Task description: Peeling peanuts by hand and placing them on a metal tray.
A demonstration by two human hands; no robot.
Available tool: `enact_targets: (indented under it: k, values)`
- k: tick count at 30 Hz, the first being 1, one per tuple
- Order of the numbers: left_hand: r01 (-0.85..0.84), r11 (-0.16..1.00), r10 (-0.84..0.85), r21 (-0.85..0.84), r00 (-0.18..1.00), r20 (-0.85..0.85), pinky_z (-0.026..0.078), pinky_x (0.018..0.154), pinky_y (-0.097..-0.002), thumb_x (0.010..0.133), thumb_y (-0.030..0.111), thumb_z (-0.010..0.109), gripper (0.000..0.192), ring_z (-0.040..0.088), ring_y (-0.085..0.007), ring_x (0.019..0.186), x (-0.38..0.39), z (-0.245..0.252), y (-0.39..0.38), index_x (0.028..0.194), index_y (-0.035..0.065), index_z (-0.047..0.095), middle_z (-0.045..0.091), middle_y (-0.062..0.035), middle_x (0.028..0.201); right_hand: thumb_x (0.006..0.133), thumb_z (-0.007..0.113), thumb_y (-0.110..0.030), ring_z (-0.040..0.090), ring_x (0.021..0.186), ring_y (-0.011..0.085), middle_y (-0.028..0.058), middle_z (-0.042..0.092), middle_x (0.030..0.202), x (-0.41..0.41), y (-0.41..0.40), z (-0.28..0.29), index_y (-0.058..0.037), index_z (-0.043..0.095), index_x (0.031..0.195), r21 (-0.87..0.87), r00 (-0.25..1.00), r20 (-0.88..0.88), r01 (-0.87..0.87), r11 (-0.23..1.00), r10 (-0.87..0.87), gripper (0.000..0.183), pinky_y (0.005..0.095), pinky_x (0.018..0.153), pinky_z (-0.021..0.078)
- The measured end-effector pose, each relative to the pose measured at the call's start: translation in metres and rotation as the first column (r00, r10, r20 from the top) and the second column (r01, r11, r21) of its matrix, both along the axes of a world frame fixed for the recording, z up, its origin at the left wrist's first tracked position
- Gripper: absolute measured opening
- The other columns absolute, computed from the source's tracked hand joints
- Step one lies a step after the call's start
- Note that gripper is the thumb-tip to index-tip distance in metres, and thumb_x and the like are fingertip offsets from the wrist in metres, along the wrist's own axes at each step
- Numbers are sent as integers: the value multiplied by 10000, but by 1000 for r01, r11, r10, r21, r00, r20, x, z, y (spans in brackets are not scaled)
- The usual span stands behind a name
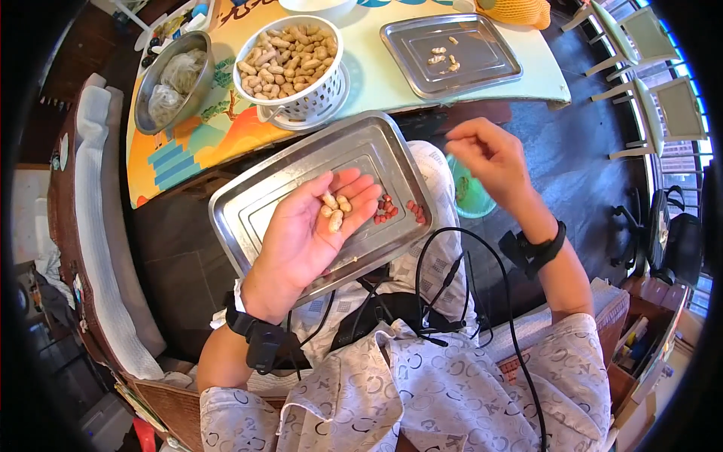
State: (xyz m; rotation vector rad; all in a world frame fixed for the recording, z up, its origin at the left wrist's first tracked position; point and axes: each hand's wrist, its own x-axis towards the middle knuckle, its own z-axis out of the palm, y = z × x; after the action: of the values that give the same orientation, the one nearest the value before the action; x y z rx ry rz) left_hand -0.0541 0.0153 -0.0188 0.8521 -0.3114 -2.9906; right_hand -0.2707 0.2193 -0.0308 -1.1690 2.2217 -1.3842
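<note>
My left hand (308, 231) is palm up over a metal tray (265, 175) on my lap, with several unshelled peanuts (335, 212) lying in the palm and on the fingers. Two groups of red-skinned peanut kernels (386, 210) rest on the tray's right part. My right hand (491, 161) is raised to the right of the tray, over a green bin (471, 195), its fingers curled; whether anything is between the fingertips cannot be seen. On the table, a white basket (305, 104) is heaped with unshelled peanuts (288, 59).
A second metal tray (463, 85) with a few peanuts (437, 59) stands at the table's edge (542, 93). Left of the basket is a metal bowl (148, 113) holding plastic bags (181, 73). A black cable (505, 282) loops over my lap. White chairs (644, 107) stand at the right.
</note>
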Motion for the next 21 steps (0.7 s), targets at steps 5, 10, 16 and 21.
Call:
enact_targets:
  k: [5, 10, 16, 21]
  values:
    - [11, 1000, -10, 13, 999, -37, 512, 1032, -445, 1029, 193, 491, 360, 605, -358, 1187, -6, 8, 7, 1234, -98, 546, 633, -232, 1211, 788, 789, -106, 587, 607, 247, 87, 609, 814, 54, -49, 54, -54, 646, 1057, -107, 830, -343, -501, 859, 441, 310, 341, 515, 471]
    - [14, 1000, -14, 0, 988, -156, 540, 944, -362, 1038, 200, 491, 341, 636, -230, 1108, 6, -5, 6, 1250, -54, 575, 648, -143, 1192, 856, 713, -190, 634, 660, 295, 98, 587, 879, 72, -67, 42, -60, 582, 979, 91, 729, -427, -554, 828, 535, 222, 387, 529, 500]
    - [7, 997, -5, -78, 1000, 15, 530, 936, -333, 1039, 202, 493, 312, 636, -195, 1078, 5, -2, 10, 1247, -7, 596, 652, -104, 1177, 890, 643, -237, 634, 722, 300, 108, 570, 861, 84, -66, 40, -67, 565, 912, 152, 744, -386, -532, 833, 545, 189, 401, 534, 518]
    - [11, 997, -12, -82, 1000, -12, 512, 986, -355, 1045, 209, 481, 331, 615, -214, 1140, 3, -1, 13, 1284, -3, 565, 625, -140, 1243, 877, 684, -183, 620, 625, 310, 119, 578, 844, 84, -71, 36, -65, 569, 937, 138, 714, -399, -574, 808, 575, 176, 382, 495, 487]
